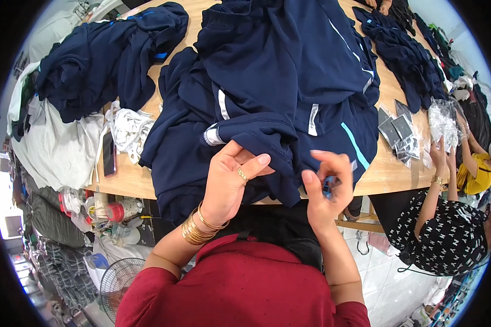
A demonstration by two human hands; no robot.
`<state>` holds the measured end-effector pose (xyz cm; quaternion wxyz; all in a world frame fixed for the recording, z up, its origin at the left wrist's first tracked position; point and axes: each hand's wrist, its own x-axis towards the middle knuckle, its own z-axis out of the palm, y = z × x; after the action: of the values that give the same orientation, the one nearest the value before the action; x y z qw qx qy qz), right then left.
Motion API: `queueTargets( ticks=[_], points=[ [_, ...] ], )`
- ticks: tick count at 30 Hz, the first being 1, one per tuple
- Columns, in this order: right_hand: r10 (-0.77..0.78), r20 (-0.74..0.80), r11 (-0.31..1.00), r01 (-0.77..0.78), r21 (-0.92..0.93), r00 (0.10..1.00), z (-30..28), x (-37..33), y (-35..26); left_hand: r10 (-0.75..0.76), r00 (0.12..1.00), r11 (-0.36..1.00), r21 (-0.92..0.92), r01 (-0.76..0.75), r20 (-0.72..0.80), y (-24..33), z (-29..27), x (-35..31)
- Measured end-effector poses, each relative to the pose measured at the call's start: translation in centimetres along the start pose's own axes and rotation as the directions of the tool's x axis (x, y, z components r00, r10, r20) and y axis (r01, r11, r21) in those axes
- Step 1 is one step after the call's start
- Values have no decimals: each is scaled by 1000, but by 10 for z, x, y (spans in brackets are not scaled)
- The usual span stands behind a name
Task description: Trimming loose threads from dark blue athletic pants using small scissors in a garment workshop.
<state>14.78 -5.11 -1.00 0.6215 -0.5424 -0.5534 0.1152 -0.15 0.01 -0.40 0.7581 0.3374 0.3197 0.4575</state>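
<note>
Navy trousers (256,60) with white stripes lie across the table in front of me, the elastic waistband at the far side. My left hand (232,177) pinches the turned-up hem of one leg between thumb and fingers, near a white stripe end. Just right of that hem, my right hand (328,191) is raised, apart from the cloth. Its fingers curl round a small blue tool (328,186), mostly hidden and blurred, so its exact kind does not show. More navy garments (172,158) lie beneath the trousers, one with a light blue stripe.
A heap of navy clothes (114,60) lies far left, by white cloth strips (130,128) and a phone (109,155). Small dark packets (401,131) lie right, near a co-worker's hands (437,155). Another navy pile (403,60) is far right. A fan (120,283) stands lower left.
</note>
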Motion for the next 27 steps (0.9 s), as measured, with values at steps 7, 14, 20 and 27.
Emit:
queueTargets(
  ticks=[7,14,20,27],
  points=[
    [56,200,989,-27,-146,978,2,22,3,2,1000,1000,6,-2,-1,-4,-3,-1],
    [181,248,972,-211,104,952,-10,31,0,15,1000,1000,-1,-15,6,2,-5,0],
    [-43,189,998,52,-41,981,8,-2,5,-6,1000,1000,-20,6,3,1,-5,2],
    [101,155,994,-105,20,983,2,15,12,70,961,894,410,-180,269,11,-21,16]
  ],
)
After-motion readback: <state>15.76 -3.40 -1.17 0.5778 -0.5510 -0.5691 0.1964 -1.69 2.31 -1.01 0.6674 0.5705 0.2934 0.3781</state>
